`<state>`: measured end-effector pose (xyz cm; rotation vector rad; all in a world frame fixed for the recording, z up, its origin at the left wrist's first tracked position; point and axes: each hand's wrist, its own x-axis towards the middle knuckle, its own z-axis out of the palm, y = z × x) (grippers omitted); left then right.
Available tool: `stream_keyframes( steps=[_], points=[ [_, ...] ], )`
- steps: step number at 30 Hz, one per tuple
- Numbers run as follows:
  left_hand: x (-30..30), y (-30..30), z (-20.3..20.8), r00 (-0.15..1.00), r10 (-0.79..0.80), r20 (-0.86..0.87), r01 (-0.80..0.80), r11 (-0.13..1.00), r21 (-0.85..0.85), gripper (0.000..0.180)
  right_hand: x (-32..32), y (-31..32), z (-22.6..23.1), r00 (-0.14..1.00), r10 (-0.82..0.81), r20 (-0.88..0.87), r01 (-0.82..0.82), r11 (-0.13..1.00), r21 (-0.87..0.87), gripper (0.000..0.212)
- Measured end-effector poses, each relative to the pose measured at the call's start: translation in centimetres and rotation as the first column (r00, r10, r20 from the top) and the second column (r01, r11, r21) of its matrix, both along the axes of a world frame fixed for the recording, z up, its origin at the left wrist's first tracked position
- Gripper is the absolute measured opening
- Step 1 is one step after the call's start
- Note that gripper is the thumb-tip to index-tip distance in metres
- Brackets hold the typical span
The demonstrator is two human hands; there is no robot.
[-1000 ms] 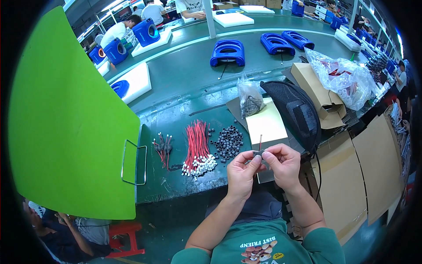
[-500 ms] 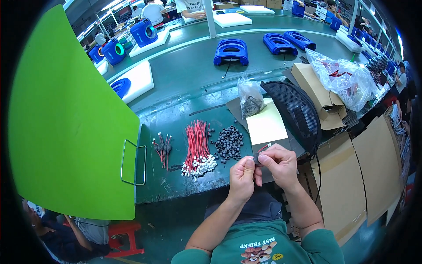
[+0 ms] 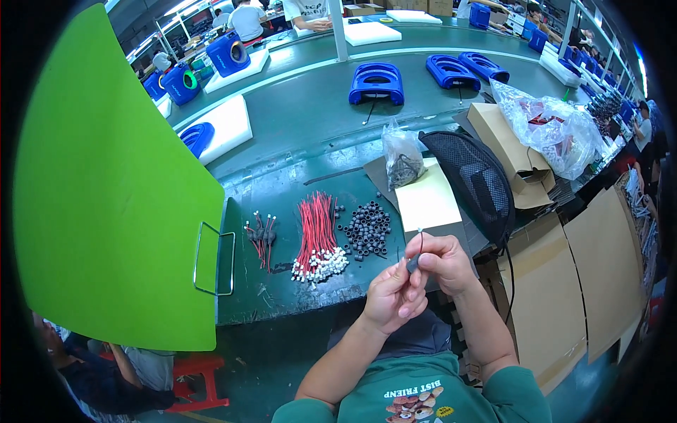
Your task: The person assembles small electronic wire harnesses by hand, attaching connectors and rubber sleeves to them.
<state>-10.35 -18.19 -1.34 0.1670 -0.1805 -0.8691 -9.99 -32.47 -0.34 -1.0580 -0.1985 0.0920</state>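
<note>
My two hands meet at the bench's front edge over one small piece, a dark grey rubber cap (image 3: 413, 264) with a thin wire lead (image 3: 422, 242) rising from it to a pale tip. My right hand (image 3: 449, 264) pinches the cap between thumb and fingers. My left hand (image 3: 395, 292) is closed against the cap's other side; its fingers partly hide the piece. To the left lie a pile of loose grey caps (image 3: 368, 229), a bundle of red wire leads (image 3: 317, 224) with white connectors, and a few leads with dark caps fitted (image 3: 262, 236).
A pale paper sheet (image 3: 428, 201), a bag of dark parts (image 3: 403, 158) and a black mesh case (image 3: 476, 180) lie beyond my hands. A green panel (image 3: 120, 190) rises at left. Blue housings (image 3: 377, 83) sit on the conveyor behind; cardboard (image 3: 546, 275) stands at right.
The wire lead now points upward instead of to the right. My left hand has turned and its fingers have opened out slightly. The nearer blue housings have shifted a little to the right.
</note>
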Motion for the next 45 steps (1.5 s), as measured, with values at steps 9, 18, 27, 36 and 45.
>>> stream_keyframes(
  steps=[9,18,27,36,45],
  points=[
    [0.0,0.5,-0.4,0.968,0.090,0.232,-0.181,0.894,0.410,0.039,-0.1,-0.3,0.1,0.983,-0.122,0.134,0.152,0.958,-0.243,0.005],
    [1.1,5.3,0.8,0.827,0.308,0.470,-0.552,0.605,0.574,0.017,0.1,4.1,-1.0,0.974,-0.226,0.008,0.216,0.919,-0.331,0.010],
    [7.3,17.1,0.3,0.460,0.354,0.814,-0.763,-0.311,0.566,0.020,0.5,8.5,-3.4,0.944,-0.156,0.291,0.313,0.701,-0.641,0.011],
    [8.6,17.3,-1.3,0.454,-0.469,0.758,-0.675,-0.736,-0.052,0.013,0.4,8.7,-3.0,0.899,-0.113,0.424,0.411,0.552,-0.726,0.011],
    [7.1,16.1,0.2,0.348,-0.444,0.826,-0.764,-0.644,-0.025,0.011,0.4,8.7,-3.3,0.893,-0.111,0.437,0.421,0.553,-0.719,0.011]
  ],
)
